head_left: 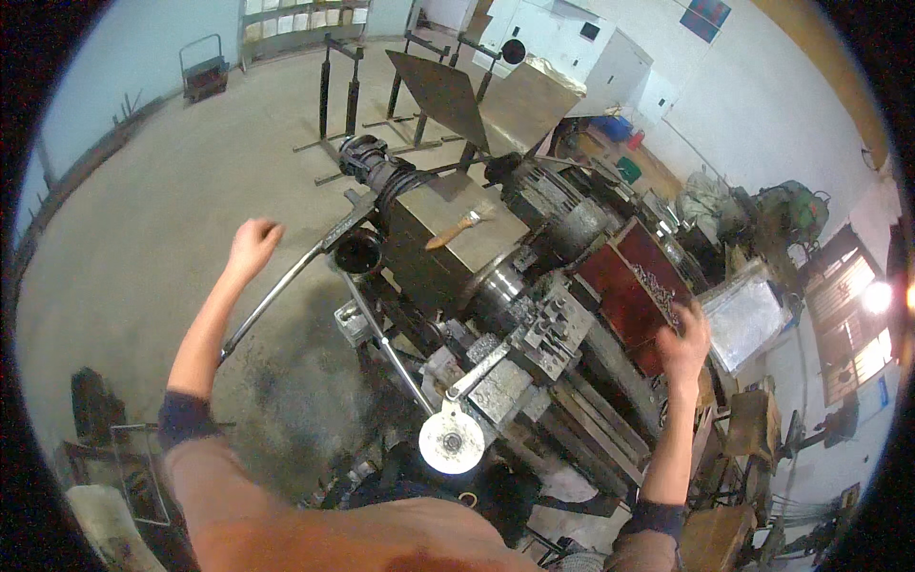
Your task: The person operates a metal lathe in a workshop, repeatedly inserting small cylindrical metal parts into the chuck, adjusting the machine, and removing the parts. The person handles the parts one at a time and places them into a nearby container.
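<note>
My left hand is raised to the left of the lathe, its fingers curled and nothing showing in them. It is apart from the long metal lever beside it. On the far side, my right hand reaches over a dark red tray, thumb and fingers apart. Small metal pieces lie in the tray close to its fingertips. Between my arms are the lathe's chuck, the tool post and a round pale handwheel. A wooden-handled brush rests on the headstock cover.
A second steel lever slants toward the handwheel. Metal stands and a tilted sheet panel are beyond the lathe. To the right are a silvery sheet-covered block and wooden boxes. A trolley stands far left.
</note>
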`<state>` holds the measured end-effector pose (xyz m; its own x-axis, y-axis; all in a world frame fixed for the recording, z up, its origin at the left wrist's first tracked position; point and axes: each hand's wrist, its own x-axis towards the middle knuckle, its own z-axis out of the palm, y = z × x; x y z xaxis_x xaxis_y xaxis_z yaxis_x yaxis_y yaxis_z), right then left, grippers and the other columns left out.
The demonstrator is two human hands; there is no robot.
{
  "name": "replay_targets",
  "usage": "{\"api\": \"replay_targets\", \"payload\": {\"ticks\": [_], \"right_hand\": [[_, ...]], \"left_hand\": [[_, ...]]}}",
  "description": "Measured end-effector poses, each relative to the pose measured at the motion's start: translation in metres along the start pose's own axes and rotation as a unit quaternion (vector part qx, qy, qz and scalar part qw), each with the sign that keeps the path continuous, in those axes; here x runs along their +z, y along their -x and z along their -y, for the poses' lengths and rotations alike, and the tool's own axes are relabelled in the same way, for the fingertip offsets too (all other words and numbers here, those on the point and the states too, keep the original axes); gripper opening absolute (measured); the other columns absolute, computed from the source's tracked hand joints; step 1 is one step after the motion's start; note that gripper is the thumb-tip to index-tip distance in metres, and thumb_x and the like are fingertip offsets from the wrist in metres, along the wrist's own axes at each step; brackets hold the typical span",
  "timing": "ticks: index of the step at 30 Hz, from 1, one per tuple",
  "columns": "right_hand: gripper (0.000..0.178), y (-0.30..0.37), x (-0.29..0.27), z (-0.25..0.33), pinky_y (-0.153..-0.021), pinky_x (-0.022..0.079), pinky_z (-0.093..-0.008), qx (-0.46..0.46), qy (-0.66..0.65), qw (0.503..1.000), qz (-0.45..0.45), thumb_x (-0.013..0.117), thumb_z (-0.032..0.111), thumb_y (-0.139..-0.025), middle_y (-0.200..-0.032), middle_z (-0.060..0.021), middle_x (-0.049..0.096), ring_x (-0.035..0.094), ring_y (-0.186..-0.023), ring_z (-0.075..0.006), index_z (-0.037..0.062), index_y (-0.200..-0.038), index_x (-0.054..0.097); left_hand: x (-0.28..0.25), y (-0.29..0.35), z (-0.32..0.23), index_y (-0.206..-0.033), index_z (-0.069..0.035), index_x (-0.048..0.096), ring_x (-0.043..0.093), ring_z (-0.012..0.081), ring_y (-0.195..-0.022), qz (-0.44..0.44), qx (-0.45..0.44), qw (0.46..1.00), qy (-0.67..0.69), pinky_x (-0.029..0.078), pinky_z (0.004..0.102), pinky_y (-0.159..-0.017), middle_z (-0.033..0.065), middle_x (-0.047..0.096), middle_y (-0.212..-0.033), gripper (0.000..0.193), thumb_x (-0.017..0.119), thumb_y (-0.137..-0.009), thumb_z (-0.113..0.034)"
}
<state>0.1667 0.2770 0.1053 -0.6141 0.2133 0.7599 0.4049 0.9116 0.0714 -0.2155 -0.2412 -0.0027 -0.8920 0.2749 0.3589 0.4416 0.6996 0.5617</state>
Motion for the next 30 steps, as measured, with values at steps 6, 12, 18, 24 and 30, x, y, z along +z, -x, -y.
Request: {"api": "replay_targets", "payload": {"ticks": [6,12,18,24,30], "right_hand": [[0.032,0.120,-0.033,-0.005,-0.087,0.044,-0.0384,0.149,-0.096,0.975,0.135,0.061,0.006,-0.055,-0.106,-0.0182,0.060,0.056,-0.098,-0.0331,0.0035,-0.087,0.064],[0.028,0.238,-0.108,0.010,-0.074,0.047,-0.0359,0.398,-0.012,0.893,0.211,0.060,0.008,-0.055,-0.085,-0.0199,0.064,0.061,-0.080,-0.0321,-0.0001,-0.081,0.066],[0.033,0.362,-0.169,0.011,-0.072,0.049,-0.0373,0.473,0.155,0.848,0.183,0.064,0.013,-0.054,-0.075,-0.0213,0.064,0.062,-0.073,-0.0331,-0.0042,-0.083,0.066],[0.033,0.329,-0.195,0.043,-0.068,0.050,-0.0388,0.554,0.132,0.793,0.216,0.064,0.016,-0.054,-0.077,-0.0190,0.065,0.063,-0.072,-0.0321,-0.0005,-0.083,0.068],[0.024,0.362,-0.214,0.008,-0.069,0.051,-0.0344,0.675,0.101,0.709,0.177,0.059,0.011,-0.060,-0.077,-0.0178,0.065,0.065,-0.073,-0.0280,0.0002,-0.080,0.067]], "left_hand": [[0.068,-0.139,-0.033,-0.087,-0.001,0.063,0.060,0.0380,-0.084,-0.031,0.041,0.997,-0.052,0.048,0.0451,-0.074,0.0219,0.062,-0.084,0.030,0.051,-0.083,-0.029],[0.127,-0.223,-0.030,-0.097,-0.004,0.061,0.058,0.0366,-0.096,-0.021,-0.041,0.993,-0.109,0.047,0.0456,-0.081,0.0208,0.061,-0.100,0.034,0.050,-0.084,-0.034],[0.143,-0.252,-0.037,-0.098,-0.009,0.060,0.060,0.0315,-0.095,0.003,-0.061,0.984,-0.170,0.049,0.0438,-0.079,0.0145,0.063,-0.101,0.026,0.062,-0.076,-0.023],[0.184,-0.295,0.026,-0.100,-0.006,0.059,0.058,0.0354,-0.093,-0.101,0.046,0.975,-0.192,0.047,0.0431,-0.077,0.0174,0.062,-0.101,0.030,0.056,-0.075,-0.021],[0.158,-0.373,0.130,-0.112,0.002,0.055,0.058,0.0340,-0.088,0.042,0.134,0.990,-0.027,0.045,0.0433,-0.075,0.0208,0.061,-0.102,0.051,0.050,-0.085,-0.041]]}}
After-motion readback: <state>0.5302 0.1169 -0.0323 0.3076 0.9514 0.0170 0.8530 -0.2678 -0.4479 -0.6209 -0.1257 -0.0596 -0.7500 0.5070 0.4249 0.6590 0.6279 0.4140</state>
